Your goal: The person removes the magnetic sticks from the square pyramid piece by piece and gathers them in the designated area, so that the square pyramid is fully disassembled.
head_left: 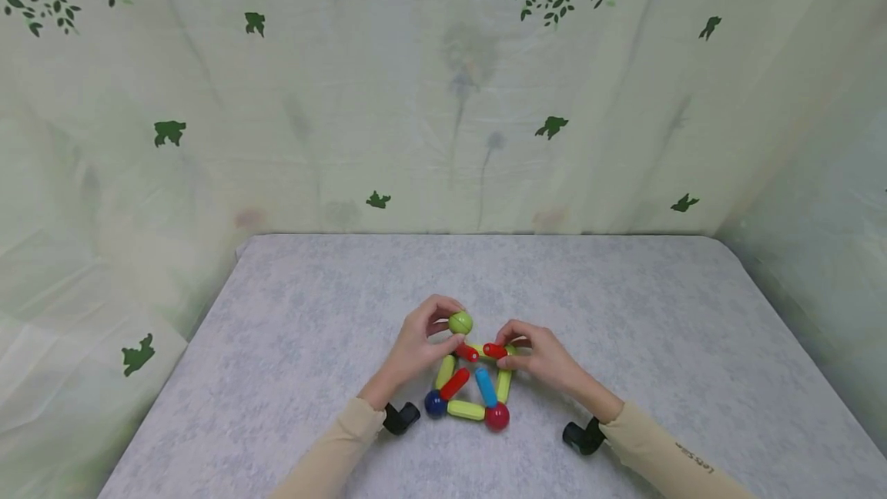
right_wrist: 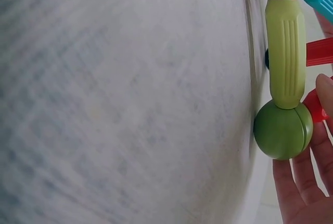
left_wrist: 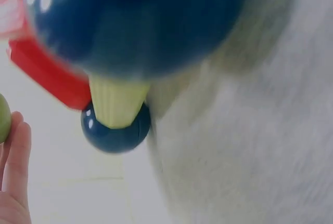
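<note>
- The left hand (head_left: 431, 329) holds a glossy green plastic ball (head_left: 460, 323), lower centre of the frame.
- The right hand (head_left: 539, 351) pinches a short red plastic rod (head_left: 494, 350).
- Seemingly a joining step; next likely calls for aligning both.

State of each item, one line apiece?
Left grip: holding lime ball
Lime ball: held
Right grip: pinching far right red rod
Far right red rod: pinched
Far left red rod: one end hidden
Near red rod: slanted, joined to blue ball
Blue ball: on table
Blue rod: slanted, joined to red ball
Red ball: on table
Near lime rod: joins blue, red balls
</note>
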### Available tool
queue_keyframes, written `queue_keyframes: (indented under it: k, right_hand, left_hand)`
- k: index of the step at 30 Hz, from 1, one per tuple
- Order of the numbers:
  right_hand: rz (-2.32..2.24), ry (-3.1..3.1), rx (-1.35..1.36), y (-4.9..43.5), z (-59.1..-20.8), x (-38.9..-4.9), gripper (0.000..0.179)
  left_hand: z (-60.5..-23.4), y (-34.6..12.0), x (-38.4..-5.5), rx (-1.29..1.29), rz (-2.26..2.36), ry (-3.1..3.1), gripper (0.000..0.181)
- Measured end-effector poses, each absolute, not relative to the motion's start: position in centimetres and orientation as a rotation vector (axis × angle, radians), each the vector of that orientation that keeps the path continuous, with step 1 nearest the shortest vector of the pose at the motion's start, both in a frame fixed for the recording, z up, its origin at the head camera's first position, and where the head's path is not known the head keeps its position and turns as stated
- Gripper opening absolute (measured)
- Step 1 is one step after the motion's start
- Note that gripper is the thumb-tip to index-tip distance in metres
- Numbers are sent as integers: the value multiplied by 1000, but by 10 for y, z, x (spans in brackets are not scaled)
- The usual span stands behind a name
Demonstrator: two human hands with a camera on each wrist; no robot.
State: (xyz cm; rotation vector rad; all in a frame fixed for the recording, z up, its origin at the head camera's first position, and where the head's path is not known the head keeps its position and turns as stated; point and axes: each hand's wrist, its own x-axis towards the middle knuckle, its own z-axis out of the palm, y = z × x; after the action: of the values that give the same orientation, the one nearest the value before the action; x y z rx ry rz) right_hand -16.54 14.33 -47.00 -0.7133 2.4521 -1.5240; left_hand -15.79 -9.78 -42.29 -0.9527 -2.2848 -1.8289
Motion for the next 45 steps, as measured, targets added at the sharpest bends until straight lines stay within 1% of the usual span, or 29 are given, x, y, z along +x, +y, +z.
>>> queue_keyframes:
  k: [13, 20, 26, 31, 34, 36, 38, 41, 45]
  right_hand:
    - [-1501, 2451, -718, 142, -471, -165, 19]
    - [-1537, 2428, -703, 142, -473, -164, 21]
    - [-1516, 2445, -697, 144, -475, -163, 22]
    - [-1506, 2428, -700, 147, -474, -163, 19]
    - [-1518, 2395, -698, 145, -460, -159, 18]
    - [-1515, 2390, -707, 147, -461, -161, 18]
    - [-1500, 2392, -706, 150, -462, -163, 19]
    - [-1482, 2391, -707, 156, -477, -172, 19]
    - [-1499, 2355, -700, 161, -477, -175, 20]
  left_hand:
    - [-428, -108, -190, -784, -1832, -2344, 33]
    - [-462, -106, -230, -673, -1769, -2430, 33]
    - [-469, -101, -250, -621, -1730, -2497, 32]
    - [-471, -99, -259, -568, -1717, -2537, 30]
    - [-473, -98, -264, -528, -1725, -2557, 30]
    - [-474, -97, -266, -499, -1726, -2575, 30]
    - [-475, -96, -269, -478, -1719, -2590, 30]
    - [-475, -95, -272, -456, -1701, -2612, 30]
    - [-474, -92, -276, -458, -1687, -2628, 30]
